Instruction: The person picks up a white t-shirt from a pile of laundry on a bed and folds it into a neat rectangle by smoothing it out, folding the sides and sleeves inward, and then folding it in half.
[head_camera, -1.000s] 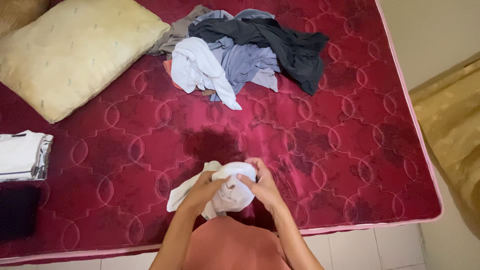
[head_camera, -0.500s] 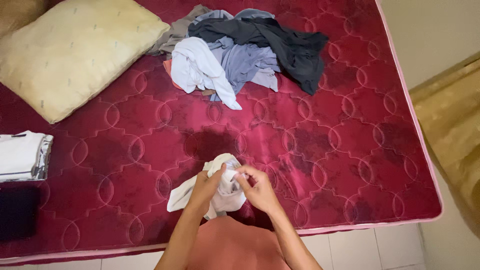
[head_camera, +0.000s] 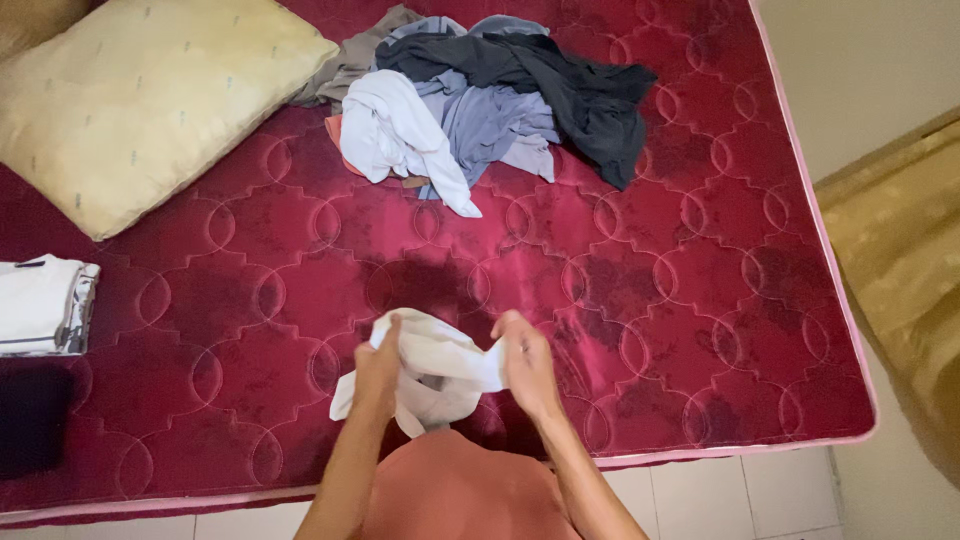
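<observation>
My left hand (head_camera: 378, 365) and my right hand (head_camera: 527, 362) both grip a crumpled white garment (head_camera: 438, 366) and stretch it between them, just above the near edge of a red quilted mattress (head_camera: 640, 290). Part of the cloth hangs down on the left, below my left wrist. My forearms come up from the bottom of the view over a salmon-coloured top.
A heap of loose clothes (head_camera: 480, 100), white, grey-blue and black, lies at the far middle of the mattress. A beige pillow (head_camera: 140, 105) sits far left. Folded white clothes (head_camera: 40, 305) and a dark item (head_camera: 30, 420) lie at the left edge. A yellow curtain (head_camera: 900, 280) hangs right.
My hands were bunched together on the white garment; they have now drawn apart, spreading the cloth between them.
</observation>
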